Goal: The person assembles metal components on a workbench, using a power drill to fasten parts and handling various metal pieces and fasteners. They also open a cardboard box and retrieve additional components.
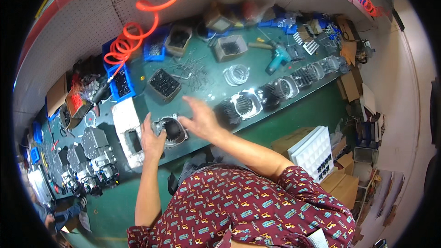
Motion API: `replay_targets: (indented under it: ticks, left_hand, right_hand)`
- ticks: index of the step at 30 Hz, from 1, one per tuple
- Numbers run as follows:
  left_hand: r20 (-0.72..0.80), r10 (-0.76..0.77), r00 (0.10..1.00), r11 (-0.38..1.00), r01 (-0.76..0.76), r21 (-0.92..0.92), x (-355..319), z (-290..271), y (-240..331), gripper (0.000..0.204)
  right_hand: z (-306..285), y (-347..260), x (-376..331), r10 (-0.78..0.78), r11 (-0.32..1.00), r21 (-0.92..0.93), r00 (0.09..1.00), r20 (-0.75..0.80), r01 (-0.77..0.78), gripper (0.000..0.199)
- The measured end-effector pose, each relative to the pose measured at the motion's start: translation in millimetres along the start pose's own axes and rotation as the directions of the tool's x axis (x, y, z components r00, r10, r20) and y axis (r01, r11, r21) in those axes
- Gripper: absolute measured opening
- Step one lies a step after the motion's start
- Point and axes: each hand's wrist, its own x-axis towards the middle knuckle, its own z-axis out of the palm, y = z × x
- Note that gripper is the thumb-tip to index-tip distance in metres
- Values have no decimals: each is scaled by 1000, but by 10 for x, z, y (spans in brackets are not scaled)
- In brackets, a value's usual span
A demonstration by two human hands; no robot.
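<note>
A round metal motor housing (182, 137) with a dark hollow stands on the green bench top in front of me. My left hand (153, 140) is closed on its left side, thumb at the rim and fingers beyond. On the other side, my right hand (202, 119) is open, its thumb at the housing's right edge and its fingers stretched toward the back of the bench. Left of my left hand lies a white foam block (125, 126) with a rectangular cutout. Beyond the housing sits a box of dark small parts (164, 85), with loose long screws (195, 74) scattered beside it.
A row of finned motor housings (247, 104) runs along the bench's right front edge. Behind it are a teal power drill (277, 59) and stacked clear rings (236, 75). Assembled motors (98, 163) stand at left. A red coiled air hose (131, 39) hangs above; another person's arm (49, 220) shows lower left.
</note>
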Motion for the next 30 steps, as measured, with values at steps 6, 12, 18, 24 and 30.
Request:
replay_targets:
  ticks: [6,12,18,24,30]
  left_hand:
    - [-244,-37,969,976,-18,-218,-110,-115,220,67]
    - [-381,-44,924,926,-105,-363,-272,-23,651,52]
    - [-344,-146,927,923,3,-385,-491,420,1193,42]
    - [-302,-117,946,916,-15,-401,-515,891,1502,35]
    - [-221,-87,971,913,-12,-408,-391,1129,1776,34]
  right_hand:
    - [-1457,683,666,73,997,-17,958,-276,-81,24]
    - [-1809,2193,1182,427,769,-518,904,-22,-376,23]
    - [-1315,2961,1416,502,646,-728,847,177,-231,20]
    - [-1434,2922,1544,386,714,-700,838,386,-6,22]
    - [-1518,3030,1533,350,720,-692,836,422,48,23]
